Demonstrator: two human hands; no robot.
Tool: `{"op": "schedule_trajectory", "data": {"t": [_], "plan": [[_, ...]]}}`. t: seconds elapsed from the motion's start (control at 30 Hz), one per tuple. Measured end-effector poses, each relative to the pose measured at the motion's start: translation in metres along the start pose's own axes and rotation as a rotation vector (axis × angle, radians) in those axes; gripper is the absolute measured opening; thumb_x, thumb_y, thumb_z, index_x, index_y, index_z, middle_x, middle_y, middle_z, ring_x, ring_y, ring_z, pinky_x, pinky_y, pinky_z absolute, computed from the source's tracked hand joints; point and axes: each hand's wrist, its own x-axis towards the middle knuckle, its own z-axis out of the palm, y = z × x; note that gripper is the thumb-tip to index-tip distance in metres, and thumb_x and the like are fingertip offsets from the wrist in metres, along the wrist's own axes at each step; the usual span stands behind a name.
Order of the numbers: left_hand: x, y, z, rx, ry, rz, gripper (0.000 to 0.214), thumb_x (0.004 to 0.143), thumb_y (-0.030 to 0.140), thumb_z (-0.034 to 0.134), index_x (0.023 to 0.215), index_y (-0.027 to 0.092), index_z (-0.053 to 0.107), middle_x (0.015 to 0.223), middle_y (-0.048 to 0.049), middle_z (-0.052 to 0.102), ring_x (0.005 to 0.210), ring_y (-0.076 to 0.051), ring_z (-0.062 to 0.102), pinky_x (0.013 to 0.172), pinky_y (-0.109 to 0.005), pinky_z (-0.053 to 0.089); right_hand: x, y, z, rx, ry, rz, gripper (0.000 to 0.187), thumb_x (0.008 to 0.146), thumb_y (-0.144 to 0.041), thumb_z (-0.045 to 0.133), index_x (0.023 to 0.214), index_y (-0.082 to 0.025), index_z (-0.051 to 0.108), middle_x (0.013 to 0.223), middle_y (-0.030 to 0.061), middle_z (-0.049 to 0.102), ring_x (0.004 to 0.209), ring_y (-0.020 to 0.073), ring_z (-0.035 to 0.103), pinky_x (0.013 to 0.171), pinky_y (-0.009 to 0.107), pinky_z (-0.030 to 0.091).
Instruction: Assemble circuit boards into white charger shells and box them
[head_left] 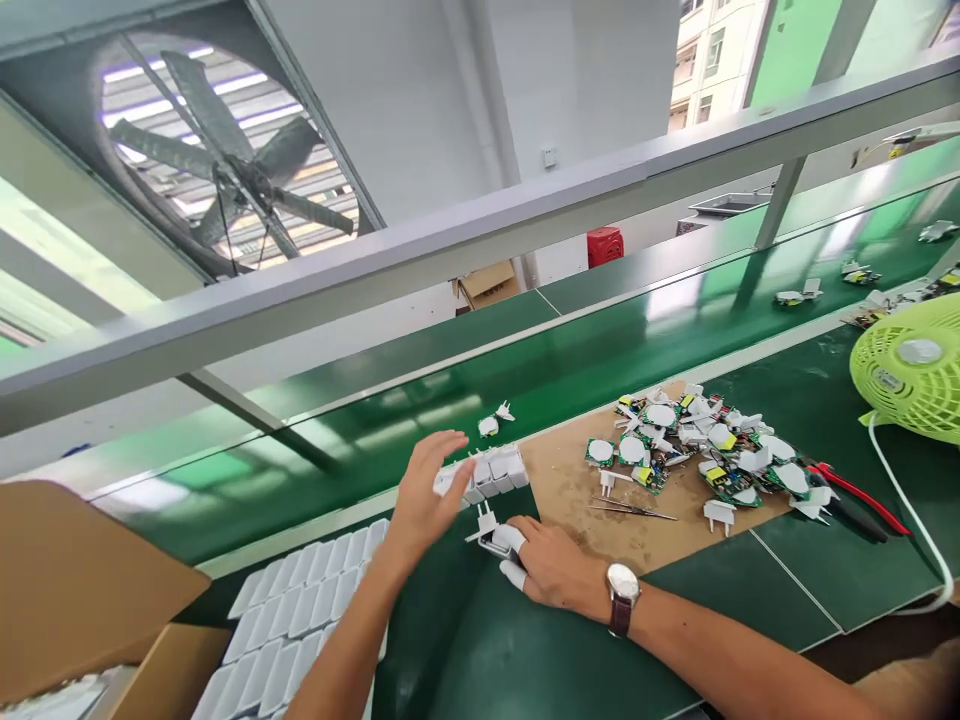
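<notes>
My right hand, with white covers on its thumb and a finger, grips a white plastic charger housing low over the table. A white plug piece with two pins stands at the far end of that housing. My left hand is raised just left of it, fingers stretched and apart, holding nothing. Behind and beside the left hand, a row of white housings stands along the table's back edge; the hand hides part of the row.
Circuit boards with plug pieces are piled on a brown cardboard sheet, with tweezers. Red-handled pliers and a green fan are at right. White casings and a cardboard box are at left. A board lies on the green belt.
</notes>
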Motion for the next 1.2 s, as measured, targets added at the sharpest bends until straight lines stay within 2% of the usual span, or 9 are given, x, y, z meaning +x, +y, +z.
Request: {"op": "schedule_trajectory", "data": {"t": [0.1, 0.17, 0.3, 0.47, 0.63, 0.77, 0.97, 1.1, 1.2], "plan": [[0.055, -0.037, 0.011, 0.009, -0.339, -0.289, 0.051, 0.094, 0.054, 0.061, 0.135, 0.023, 0.062, 0.142, -0.0127, 0.064, 0.127, -0.032, 0.062, 0.107, -0.048, 0.052, 0.0, 0.002, 0.004, -0.067, 0.002, -0.05, 0.029, 0.098, -0.027, 0.059, 0.125, -0.015, 0.059, 0.125, 0.013, 0.064, 0.098, 0.0258, 0.064, 0.074, 0.036, 0.056], [0.082, -0.061, 0.027, 0.036, -0.473, -0.358, 0.06, 0.085, 0.056, 0.067, 0.132, 0.019, 0.065, 0.143, -0.016, 0.064, 0.13, -0.036, 0.062, 0.107, -0.05, 0.051, -0.001, 0.003, 0.007, -0.101, 0.036, -0.082, 0.028, 0.098, -0.031, 0.059, 0.121, -0.015, 0.061, 0.122, 0.0125, 0.065, 0.093, 0.0245, 0.064, 0.067, 0.034, 0.054], [0.11, -0.088, 0.065, 0.102, -0.641, -0.412, 0.061, 0.063, 0.044, 0.082, 0.114, 0.014, 0.072, 0.128, -0.0202, 0.073, 0.123, -0.042, 0.067, 0.107, -0.05, 0.052, -0.002, 0.007, 0.012, -0.158, 0.098, -0.133, 0.025, 0.096, -0.037, 0.064, 0.11, -0.016, 0.067, 0.108, 0.0106, 0.065, 0.082, 0.0218, 0.062, 0.052, 0.029, 0.047], [0.118, -0.092, 0.093, 0.181, -0.744, -0.447, 0.061, 0.05, 0.024, 0.081, 0.109, 0.015, 0.071, 0.11, -0.0172, 0.078, 0.11, -0.042, 0.073, 0.094, -0.048, 0.057, -0.002, 0.01, 0.015, -0.209, 0.114, -0.161, 0.021, 0.09, -0.037, 0.072, 0.094, -0.017, 0.069, 0.1, 0.0087, 0.064, 0.076, 0.0204, 0.061, 0.04, 0.028, 0.034], [0.139, -0.068, 0.102, 0.168, -0.723, -0.424, 0.072, 0.062, 0.031, 0.074, 0.128, 0.005, 0.061, 0.119, -0.0252, 0.072, 0.108, -0.042, 0.072, 0.099, -0.054, 0.053, -0.002, 0.012, 0.015, -0.218, 0.206, -0.185, 0.015, 0.094, -0.03, 0.07, 0.099, -0.017, 0.069, 0.093, 0.0064, 0.063, 0.074, 0.0187, 0.06, 0.037, 0.028, 0.03], [0.137, -0.02, 0.118, -0.011, -0.766, -0.332, 0.079, 0.084, 0.049, 0.061, 0.15, 0.011, 0.042, 0.129, -0.0194, 0.068, 0.106, -0.028, 0.073, 0.093, -0.041, 0.057, -0.001, 0.012, 0.015, -0.189, 0.149, -0.185, 0.02, 0.089, -0.036, 0.074, 0.087, -0.016, 0.07, 0.094, 0.0084, 0.063, 0.073, 0.0197, 0.059, 0.038, 0.028, 0.034], [0.09, 0.053, 0.144, -0.189, -0.992, -0.198, 0.077, 0.07, 0.046, 0.082, 0.139, 0.018, 0.061, 0.094, -0.0062, 0.079, 0.077, -0.025, 0.074, 0.073, -0.035, 0.058, -0.002, 0.012, 0.013, -0.167, 0.166, -0.172, 0.024, 0.098, -0.036, 0.061, 0.11, -0.017, 0.069, 0.101, 0.0095, 0.066, 0.076, 0.0214, 0.06, 0.047, 0.029, 0.044], [0.077, 0.069, 0.124, -0.276, -0.994, -0.202, 0.063, 0.082, 0.048, 0.074, 0.137, 0.021, 0.064, 0.1, -0.0069, 0.081, 0.089, -0.026, 0.076, 0.082, -0.037, 0.06, -0.004, 0.009, 0.003, -0.173, 0.132, -0.162, 0.03, 0.102, -0.042, 0.058, 0.115, -0.017, 0.067, 0.105, 0.01, 0.066, 0.08, 0.0216, 0.062, 0.052, 0.03, 0.049], [0.068, 0.069, 0.084, -0.347, -0.786, -0.223, 0.059, 0.089, 0.052, 0.07, 0.139, 0.022, 0.062, 0.119, -0.0099, 0.078, 0.104, -0.026, 0.075, 0.092, -0.04, 0.061, -0.003, 0.006, -0.005, -0.174, 0.083, -0.153, 0.035, 0.103, -0.045, 0.056, 0.123, -0.018, 0.065, 0.111, 0.0109, 0.066, 0.084, 0.0222, 0.063, 0.06, 0.031, 0.053]]}}
